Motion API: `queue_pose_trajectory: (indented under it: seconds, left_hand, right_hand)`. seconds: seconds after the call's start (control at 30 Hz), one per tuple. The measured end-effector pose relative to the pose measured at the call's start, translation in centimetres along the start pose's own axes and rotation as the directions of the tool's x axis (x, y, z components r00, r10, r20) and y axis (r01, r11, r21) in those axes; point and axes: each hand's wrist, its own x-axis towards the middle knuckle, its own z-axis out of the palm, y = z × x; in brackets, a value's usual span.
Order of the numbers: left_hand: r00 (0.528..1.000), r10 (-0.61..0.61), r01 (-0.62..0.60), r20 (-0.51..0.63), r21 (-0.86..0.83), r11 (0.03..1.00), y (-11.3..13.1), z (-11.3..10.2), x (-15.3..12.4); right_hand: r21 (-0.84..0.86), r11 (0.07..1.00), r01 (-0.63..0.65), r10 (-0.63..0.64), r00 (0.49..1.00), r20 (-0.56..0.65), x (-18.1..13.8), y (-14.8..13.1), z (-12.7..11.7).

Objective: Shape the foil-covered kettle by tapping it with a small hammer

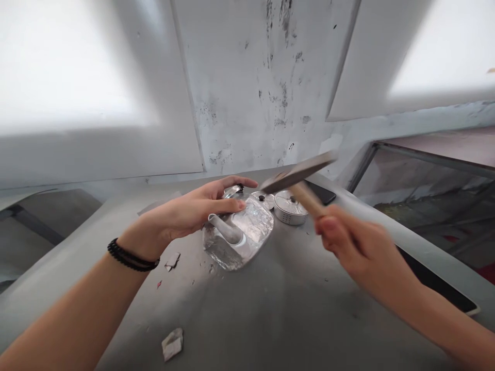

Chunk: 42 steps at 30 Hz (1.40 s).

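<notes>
A dented silver metal teapot [253, 219] lies tilted on the grey table, its short spout [228, 230] facing me. My left hand [197, 203] steadies it from the left and far side, thumb along its upper edge and index finger stretched out; the other fingers are mostly hidden. Beside that thumb a shiny metal ring [233, 191] shows. In my right hand [350, 237] is a hammer [305, 193], gripped by its wooden handle, its blurred head raised above and right of the teapot.
Behind the teapot stand a round perforated metal container [291, 208] with a knobbed lid and another small lid [263, 199]. A dark flat device [320, 192] lies at the back, a black tablet-like panel [436, 281] at right. Scraps [172, 344] lie in front, and a stained wall [266, 93] rises behind.
</notes>
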Motion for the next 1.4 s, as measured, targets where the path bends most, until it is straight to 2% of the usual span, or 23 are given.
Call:
queue_pose_trajectory:
  seconds: [0.1,0.17,0.27,0.43,0.5,0.63,0.67,0.8,0.97,1.03,1.2,1.33,1.4]
  left_hand:
    - [1.0,-0.003,0.003,-0.023,0.004,1.0,-0.1,-0.2,0.0]
    - [1.0,-0.011,0.011,-0.009,-0.003,1.0,-0.1,-0.4,0.0]
    - [1.0,-0.019,0.019,0.015,-0.009,1.0,0.0,-0.6,-0.1]
    - [1.0,-0.009,0.008,-0.018,-0.024,1.0,-0.1,-0.5,-0.1]
    - [1.0,0.001,-0.001,-0.016,-0.029,1.0,-0.2,-0.4,0.0]
    - [1.0,-0.002,0.001,-0.017,-0.048,0.999,-0.2,-0.3,0.1]
    - [1.0,-0.001,0.001,-0.019,-0.049,0.999,-0.3,-0.4,0.1]
    - [1.0,0.009,-0.009,0.002,-0.025,1.0,-0.3,-0.5,0.1]
    - [0.999,-0.04,0.04,0.013,-0.032,0.999,0.3,-0.9,-0.6]
    - [0.998,-0.061,0.061,-0.002,-0.013,0.998,0.5,-1.2,-1.0]
    - [0.999,-0.052,0.052,-0.006,0.111,0.992,0.4,-2.0,-1.5]
    - [0.998,0.039,-0.051,0.049,0.271,0.961,0.2,-2.1,-1.5]
    - [0.995,0.073,-0.092,0.072,0.313,0.945,0.3,-1.7,-1.3]
  right_hand:
    - [-0.109,0.993,0.035,-0.011,0.977,0.212,0.2,0.1,0.3]
    - [-0.101,0.995,0.002,0.024,0.966,0.256,0.4,0.0,0.4]
    - [-0.027,0.999,-0.04,0.045,0.975,0.218,0.6,0.0,0.2]
    - [0.239,0.964,-0.12,0.129,0.991,-0.025,0.4,0.2,-0.1]
    - [0.242,0.964,-0.112,0.114,0.993,0.004,0.3,0.3,0.1]
    - [0.054,0.996,-0.068,0.055,0.976,0.21,0.3,0.4,0.5]
    - [0.043,0.997,-0.066,0.056,0.977,0.206,0.3,0.4,0.5]
    - [0.154,0.985,-0.079,0.07,0.996,0.063,0.1,0.3,0.3]
    - [-0.062,0.998,0.02,-0.003,0.965,0.263,-0.1,-0.1,0.4]
    - [-0.028,0.999,0.035,-0.027,0.972,0.234,-0.3,-0.3,0.2]
    - [0.167,0.983,0.074,-0.087,0.994,0.072,-1.0,-0.4,-0.6]
    - [0.159,0.973,0.167,-0.175,0.984,0.035,-1.4,0.2,-0.6]
    - [0.126,0.967,0.222,-0.23,0.972,0.053,-1.4,0.5,-0.4]
